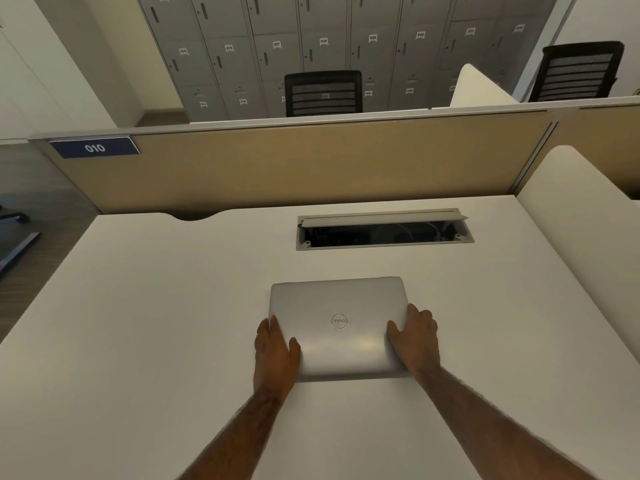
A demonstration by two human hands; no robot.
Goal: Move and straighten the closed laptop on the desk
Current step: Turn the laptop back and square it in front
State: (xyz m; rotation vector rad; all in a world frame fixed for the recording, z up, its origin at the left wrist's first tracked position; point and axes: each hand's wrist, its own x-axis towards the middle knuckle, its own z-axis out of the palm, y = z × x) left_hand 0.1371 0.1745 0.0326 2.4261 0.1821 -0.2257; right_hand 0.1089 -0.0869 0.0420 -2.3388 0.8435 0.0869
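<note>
Left hand (275, 351) and right hand (415, 341) clasp closed laptop (337, 327); desk (156, 323) beneath.

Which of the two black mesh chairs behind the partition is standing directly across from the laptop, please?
The left chair, in front of the grey lockers, faces the laptop; the other chair stands far right.

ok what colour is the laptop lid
Silver-grey, with a round logo in the middle; the head view shows the laptop clearly.

"010" on partition sign (94, 147), dell logo on laptop (337, 306)
</note>
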